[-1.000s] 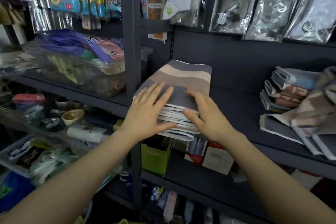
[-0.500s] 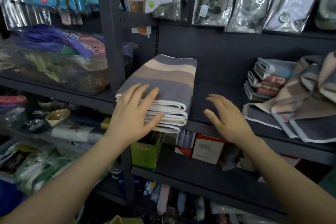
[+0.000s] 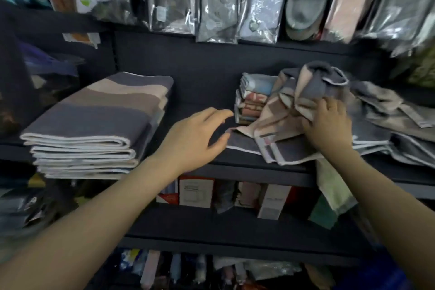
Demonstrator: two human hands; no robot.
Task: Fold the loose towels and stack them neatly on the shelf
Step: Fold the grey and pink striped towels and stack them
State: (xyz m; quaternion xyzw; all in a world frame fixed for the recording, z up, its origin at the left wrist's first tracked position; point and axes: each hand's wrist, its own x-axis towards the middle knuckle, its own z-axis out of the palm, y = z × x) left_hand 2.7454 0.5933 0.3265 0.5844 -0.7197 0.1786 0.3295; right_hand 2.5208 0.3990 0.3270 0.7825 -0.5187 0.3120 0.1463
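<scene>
A neat stack of folded grey, beige and brown striped towels (image 3: 94, 122) lies on the dark shelf (image 3: 254, 167) at the left. At the right, a crumpled loose towel (image 3: 289, 110) in grey and beige is bunched up, and my right hand (image 3: 328, 129) grips it. My left hand (image 3: 195, 139) hovers over the shelf between the stack and the loose towel, fingers relaxed and spread, holding nothing. More loose towels (image 3: 388, 120) lie spread at the far right.
A small pile of folded blue and red cloths (image 3: 251, 99) stands behind the loose towel. Packaged goods (image 3: 219, 0) hang above the shelf. Boxes (image 3: 196, 192) sit on the shelf below, and a green cloth (image 3: 329, 198) hangs off the edge.
Both hands left the folded stack and moved right. My right hand has taken hold of the loose towel. The view has swung right.
</scene>
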